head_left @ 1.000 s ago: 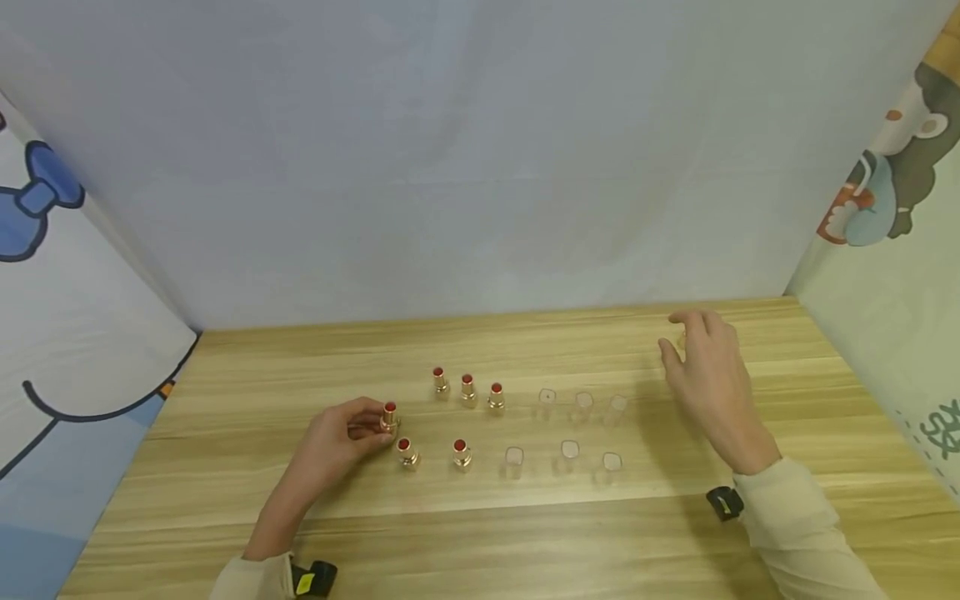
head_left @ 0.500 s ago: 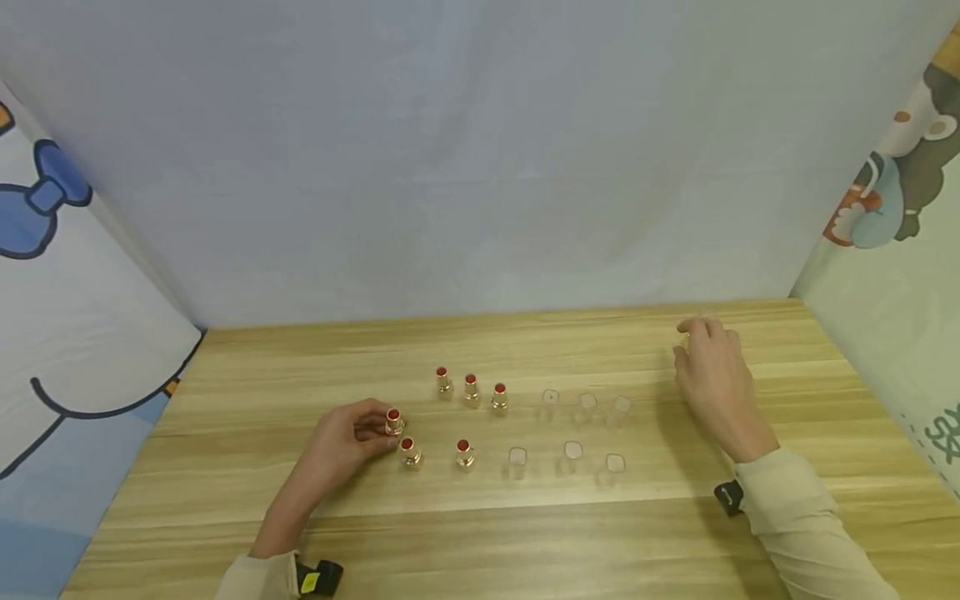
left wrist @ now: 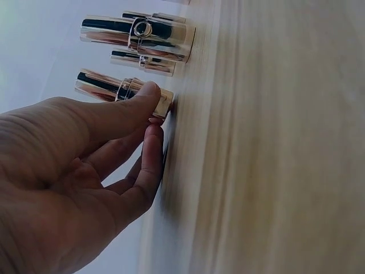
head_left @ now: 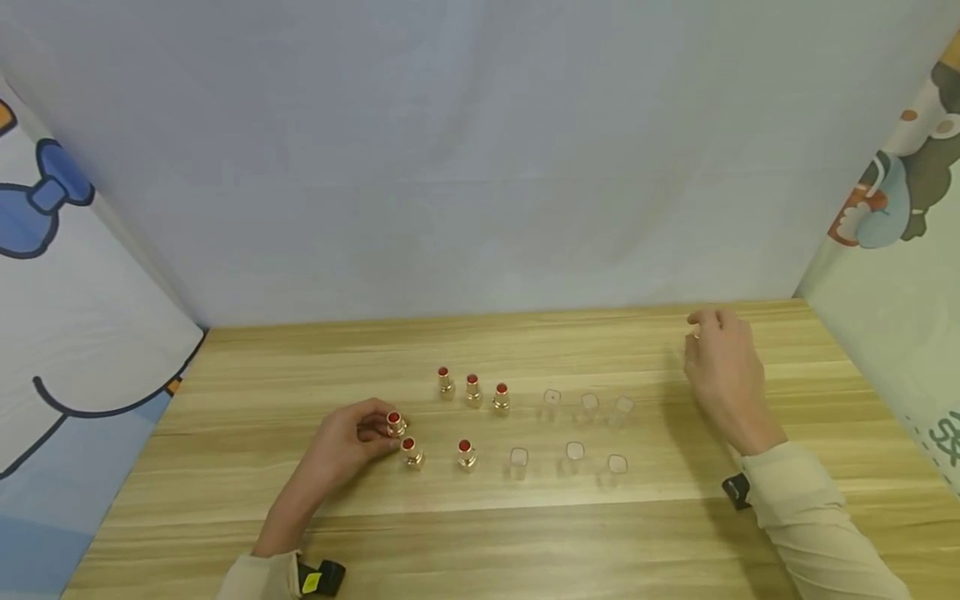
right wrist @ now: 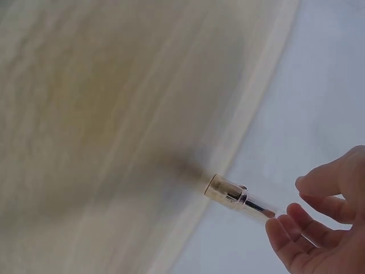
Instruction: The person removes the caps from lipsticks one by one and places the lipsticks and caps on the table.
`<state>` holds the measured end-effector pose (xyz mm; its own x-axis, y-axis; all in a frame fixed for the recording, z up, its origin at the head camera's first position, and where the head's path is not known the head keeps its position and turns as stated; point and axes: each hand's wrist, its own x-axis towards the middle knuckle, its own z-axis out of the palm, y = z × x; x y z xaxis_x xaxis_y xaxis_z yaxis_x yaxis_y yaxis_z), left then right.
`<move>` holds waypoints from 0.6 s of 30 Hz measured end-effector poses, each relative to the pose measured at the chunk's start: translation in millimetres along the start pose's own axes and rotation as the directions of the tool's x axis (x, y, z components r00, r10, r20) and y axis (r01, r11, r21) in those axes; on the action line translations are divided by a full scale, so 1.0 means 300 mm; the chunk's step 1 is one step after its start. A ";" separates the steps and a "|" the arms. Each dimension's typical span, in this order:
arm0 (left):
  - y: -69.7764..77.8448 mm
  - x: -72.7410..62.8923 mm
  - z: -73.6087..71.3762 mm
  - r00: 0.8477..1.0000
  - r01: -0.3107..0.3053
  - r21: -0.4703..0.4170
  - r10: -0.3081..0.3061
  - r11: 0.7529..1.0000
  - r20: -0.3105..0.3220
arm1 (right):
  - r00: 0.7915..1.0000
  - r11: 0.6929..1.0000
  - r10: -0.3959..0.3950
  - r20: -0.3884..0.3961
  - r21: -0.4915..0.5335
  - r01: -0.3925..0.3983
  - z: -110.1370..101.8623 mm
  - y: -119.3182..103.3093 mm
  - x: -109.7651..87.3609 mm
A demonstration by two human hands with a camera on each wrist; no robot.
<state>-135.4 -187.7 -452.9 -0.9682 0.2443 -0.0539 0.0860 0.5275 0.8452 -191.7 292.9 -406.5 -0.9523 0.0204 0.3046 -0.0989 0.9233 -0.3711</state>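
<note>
At the left of the table, my left hand (head_left: 347, 437) pinches the base of an uncapped lipstick (head_left: 395, 423) between thumb and fingers. In the left wrist view its gold base (left wrist: 164, 107) is close to the tabletop, and the tube leans slightly. My right hand (head_left: 726, 367) is at the far right, its bent fingers around the clear-capped end of another gold lipstick (right wrist: 231, 194). In the right wrist view the cap end goes behind the fingertips, and the thumb shows a gap beside it. From above, the hand mostly hides this lipstick.
Three open red lipsticks stand in a back row (head_left: 472, 390), and two more in front (head_left: 467, 456). To their right, clear caps stand in a back row of three (head_left: 590, 406) and a front row of three (head_left: 575, 454). A pale cloth wall (head_left: 480, 208) rises behind the wooden table (head_left: 525, 542).
My right hand has moved slightly right, and its spread thumb and fingers have drawn closer around the lipstick there. The left hand keeps its hold. The head view has shifted a little.
</note>
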 end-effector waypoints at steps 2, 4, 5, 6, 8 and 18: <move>-0.001 0.000 -0.001 1.000 -0.010 0.008 0.010 1.000 0.002 | 1.000 1.000 0.007 -0.005 -0.002 -0.007 -0.005 -0.003 0.008; -0.002 0.000 0.000 1.000 -0.015 0.020 0.015 1.000 0.004 | 1.000 1.000 0.013 -0.006 -0.010 -0.013 -0.007 -0.001 0.014; -0.003 0.000 0.001 1.000 -0.015 0.025 0.015 1.000 0.006 | 1.000 1.000 0.015 -0.005 -0.014 -0.015 -0.009 0.001 0.017; -0.003 0.001 0.002 1.000 -0.012 0.030 0.012 0.999 0.006 | 1.000 1.000 0.017 -0.007 -0.016 -0.017 -0.010 0.002 0.020; -0.003 0.001 0.003 1.000 -0.003 0.041 0.003 0.999 0.004 | 1.000 1.000 0.021 -0.008 -0.019 -0.021 -0.011 0.004 0.025; -0.001 -0.001 0.002 1.000 0.013 0.039 -0.013 0.999 0.006 | 0.998 0.998 0.056 0.013 0.003 -0.056 -0.004 0.028 0.043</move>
<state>-135.0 -187.3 -453.5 -0.9678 0.2423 -0.0678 0.0830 0.5617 0.8232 -204.3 301.3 -404.7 -0.9600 0.0668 0.2721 -0.0467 0.9194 -0.3905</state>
